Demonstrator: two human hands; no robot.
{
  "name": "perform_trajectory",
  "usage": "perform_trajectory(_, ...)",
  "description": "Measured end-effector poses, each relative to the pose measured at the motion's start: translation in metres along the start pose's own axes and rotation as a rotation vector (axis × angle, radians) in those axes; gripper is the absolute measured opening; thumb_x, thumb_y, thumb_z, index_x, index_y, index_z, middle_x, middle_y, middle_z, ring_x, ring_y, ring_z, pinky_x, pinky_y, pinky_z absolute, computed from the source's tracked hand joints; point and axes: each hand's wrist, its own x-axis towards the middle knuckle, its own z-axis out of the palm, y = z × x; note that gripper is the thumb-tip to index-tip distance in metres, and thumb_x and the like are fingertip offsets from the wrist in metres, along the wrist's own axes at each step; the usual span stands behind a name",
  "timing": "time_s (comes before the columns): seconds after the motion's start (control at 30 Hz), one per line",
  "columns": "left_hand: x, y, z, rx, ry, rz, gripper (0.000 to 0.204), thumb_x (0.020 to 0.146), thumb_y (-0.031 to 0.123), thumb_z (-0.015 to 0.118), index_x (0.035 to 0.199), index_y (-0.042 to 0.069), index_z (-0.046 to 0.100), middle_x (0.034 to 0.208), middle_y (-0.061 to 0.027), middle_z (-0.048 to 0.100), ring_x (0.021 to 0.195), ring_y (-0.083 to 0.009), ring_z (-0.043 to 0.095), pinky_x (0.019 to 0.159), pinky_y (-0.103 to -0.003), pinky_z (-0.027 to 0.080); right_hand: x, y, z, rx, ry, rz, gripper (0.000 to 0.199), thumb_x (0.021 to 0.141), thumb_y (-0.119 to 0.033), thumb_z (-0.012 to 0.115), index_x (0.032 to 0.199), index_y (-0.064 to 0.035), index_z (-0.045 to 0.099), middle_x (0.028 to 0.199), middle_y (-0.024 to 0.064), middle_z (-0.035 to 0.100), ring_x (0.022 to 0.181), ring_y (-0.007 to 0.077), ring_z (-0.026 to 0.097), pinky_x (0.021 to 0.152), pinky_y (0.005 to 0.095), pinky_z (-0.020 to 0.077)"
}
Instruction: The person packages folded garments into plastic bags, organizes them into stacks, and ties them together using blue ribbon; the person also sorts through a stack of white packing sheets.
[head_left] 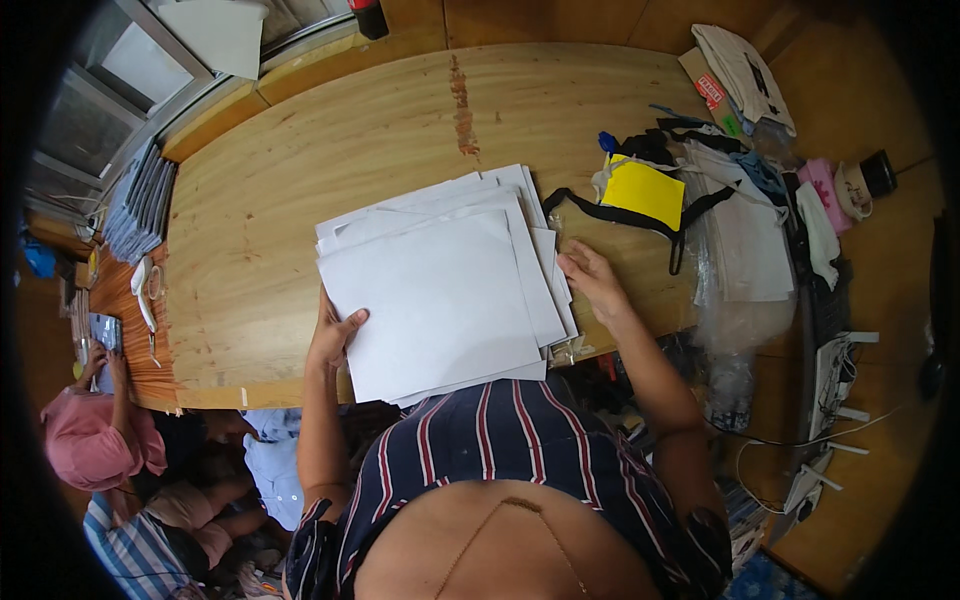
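A loose stack of white paper sheets (440, 300) lies at the near edge of the wooden table, its sheets fanned unevenly at the far and right sides. At the left edge of the stack, my left hand (335, 330) grips it with the thumb on top and the fingers hidden underneath. My right hand (595, 282) is beside the stack's right edge, fingers apart and slightly bent, with nothing visible in it. Whether its fingertips touch the paper edges I cannot tell.
Right of the stack lie a yellow piece with black straps (645, 192) and clear plastic sheets (745, 250). Folded packs (140, 205) and a white handheld tool (146, 292) sit at the left. Another person in pink (95, 435) handles a pack there. The wooden table (330, 130) extends beyond the paper.
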Motion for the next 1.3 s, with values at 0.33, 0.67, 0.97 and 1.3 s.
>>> perform_trajectory(0.33, -0.007, 0.058, 0.020, 0.021, 0.020, 0.442, 0.061, 0.059, 0.002, 0.069, 0.110, 0.000, 0.035, 0.100, -0.0116, 0.050, 0.091, -0.0215, 0.050, 0.079, -0.032, 0.041, -0.033, -0.092, 0.013, -0.153, -0.010, -0.665, 0.045, 0.058, 0.001, 0.069, 0.098, 0.0024, 0.048, 0.090, 0.0051, 0.056, 0.081, 0.0117, 0.052, 0.073, 0.0245, 0.0422)
perform_trajectory(0.67, 0.015, 0.014, 0.031, 0.239, -0.045, 0.376, 0.060, 0.062, -0.002, 0.066, 0.111, -0.001, 0.032, 0.108, -0.0136, 0.044, 0.096, -0.0200, 0.046, 0.082, -0.031, 0.038, -0.020, -0.017, -0.006, -0.439, -0.150, -0.533, 0.071, 0.056, -0.014, 0.074, 0.113, 0.0021, 0.035, 0.109, 0.0121, 0.046, 0.098, 0.0182, 0.044, 0.084, 0.0286, 0.0353)
perform_trajectory(0.97, -0.001, 0.038, 0.028, 0.365, -0.011, 0.737, 0.035, 0.072, 0.022, 0.058, 0.098, 0.004, 0.043, 0.088, -0.0177, 0.051, 0.084, -0.0284, 0.050, 0.077, -0.037, 0.041, -0.035, -0.061, 0.010, -0.139, -0.115, -1.000, 0.024, 0.077, -0.017, 0.051, 0.095, -0.0023, 0.047, 0.099, 0.0116, 0.050, 0.090, 0.0213, 0.049, 0.082, 0.0320, 0.0376)
perform_trajectory(1.3, 0.019, -0.001, 0.047, 0.258, -0.065, 0.656, 0.028, 0.074, 0.017, 0.055, 0.092, 0.004, 0.039, 0.092, -0.0160, 0.050, 0.088, -0.0248, 0.049, 0.080, -0.038, 0.039, 0.022, 0.051, -0.036, -0.369, -0.179, -0.663, 0.036, 0.083, -0.025, 0.041, 0.113, -0.0047, 0.040, 0.109, 0.0127, 0.046, 0.105, 0.0228, 0.041, 0.087, 0.0359, 0.0345)
